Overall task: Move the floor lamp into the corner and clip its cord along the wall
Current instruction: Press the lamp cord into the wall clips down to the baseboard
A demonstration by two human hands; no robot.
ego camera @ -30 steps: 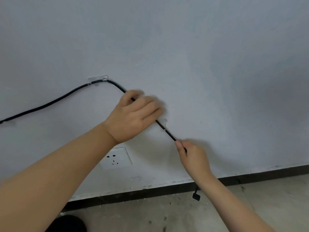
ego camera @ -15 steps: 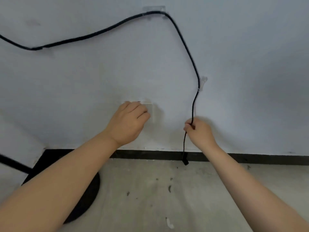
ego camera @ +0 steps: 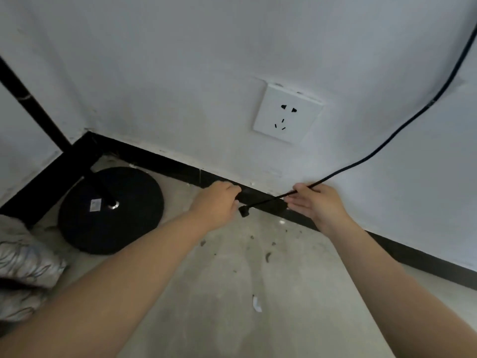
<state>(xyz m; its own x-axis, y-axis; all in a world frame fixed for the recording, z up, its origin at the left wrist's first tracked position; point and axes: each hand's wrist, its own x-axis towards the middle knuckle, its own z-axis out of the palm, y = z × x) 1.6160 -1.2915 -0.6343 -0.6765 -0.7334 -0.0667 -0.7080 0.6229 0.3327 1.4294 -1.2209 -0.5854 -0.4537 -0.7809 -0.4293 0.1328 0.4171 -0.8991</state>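
Note:
The floor lamp's round black base [ego camera: 111,210] stands on the floor in the corner, and its pole [ego camera: 31,99] rises toward the upper left. The black cord [ego camera: 402,125] comes down the wall from the upper right, through a small clear clip [ego camera: 433,100]. My right hand [ego camera: 317,205] holds the cord near its loose end, just in front of the baseboard. The cord's plug [ego camera: 243,211] sticks out to the left of that hand. My left hand [ego camera: 216,200] is curled right beside the plug, holding nothing I can see.
A white wall socket [ego camera: 287,113] sits above and between my hands. A black baseboard [ego camera: 165,161] runs along both walls. A patterned cushion [ego camera: 23,257] lies at the lower left. The concrete floor [ego camera: 232,280] has dark specks and a white scrap [ego camera: 256,303].
My view has tilted down to the floor. Both hands dropped from the wall to the baseboard. My left hand left the socket, and my right hand slid down the cord near the plug.

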